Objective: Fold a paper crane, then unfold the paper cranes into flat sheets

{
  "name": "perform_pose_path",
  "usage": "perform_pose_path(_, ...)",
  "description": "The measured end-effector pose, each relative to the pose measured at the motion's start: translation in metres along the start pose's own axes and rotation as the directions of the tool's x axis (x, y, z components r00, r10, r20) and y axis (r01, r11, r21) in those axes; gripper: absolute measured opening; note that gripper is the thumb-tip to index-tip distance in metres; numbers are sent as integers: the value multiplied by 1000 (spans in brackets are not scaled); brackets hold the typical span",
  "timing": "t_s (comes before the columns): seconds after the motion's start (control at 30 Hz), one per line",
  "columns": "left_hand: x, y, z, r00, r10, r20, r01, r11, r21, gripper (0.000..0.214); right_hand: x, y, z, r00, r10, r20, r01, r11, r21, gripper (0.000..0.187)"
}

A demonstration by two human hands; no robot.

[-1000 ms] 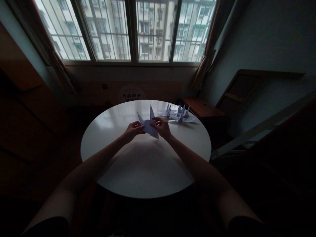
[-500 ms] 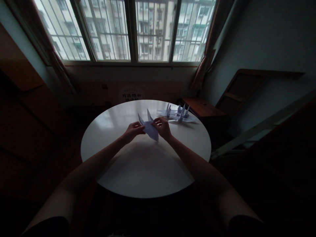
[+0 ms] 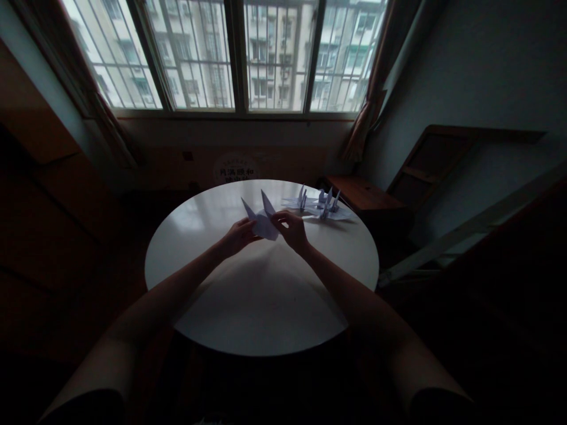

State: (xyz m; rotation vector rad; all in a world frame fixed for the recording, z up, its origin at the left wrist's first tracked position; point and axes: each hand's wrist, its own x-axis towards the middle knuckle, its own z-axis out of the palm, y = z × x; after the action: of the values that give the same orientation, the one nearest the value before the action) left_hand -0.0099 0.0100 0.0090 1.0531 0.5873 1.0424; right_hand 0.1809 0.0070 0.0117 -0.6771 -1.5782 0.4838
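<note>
Between my two hands is a folded white paper crane (image 3: 264, 226), held above the round white table (image 3: 261, 307). Two pointed ends of it stick up and lean left. My left hand (image 3: 239, 235) grips its left side, fingers closed on the paper. On the other side, the thumb and fingers of my right hand (image 3: 290, 227) pinch it near the base of the right point. Part of the paper is hidden behind the fingers.
Several finished paper cranes (image 3: 325, 206) stand close together at the table's back right. Beyond them is a low wooden cabinet (image 3: 365, 192). A barred window (image 3: 239, 59) and tied curtains (image 3: 361, 133) are behind the table.
The paper crane has tilted in my hands: its points have swung left and up, and its lower tip no longer hangs down toward me. My hands have shifted only slightly.
</note>
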Motion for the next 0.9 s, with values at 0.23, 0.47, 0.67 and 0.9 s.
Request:
perform_pose_path(0.23,2,0,-9,1000,-3,9,3,996,-93,44,-5,-8,3,963,-188,193,215,968,-130,13)
perform_pose_path(0.47,0,4,-6,996,-11,-94,-3,990,-140,41,-9,-5,5,943,-219,250,263,952,-159,27)
perform_pose_path(0.67,4,7,-3,980,27,-198,-61,984,-168,38,-9,7,4,968,-167,185,194,972,-135,34)
perform_pose_path(0.9,4,11,-5,971,134,-200,-161,979,-125,39,-6,11,2,997,-11,73,16,998,-68,34)
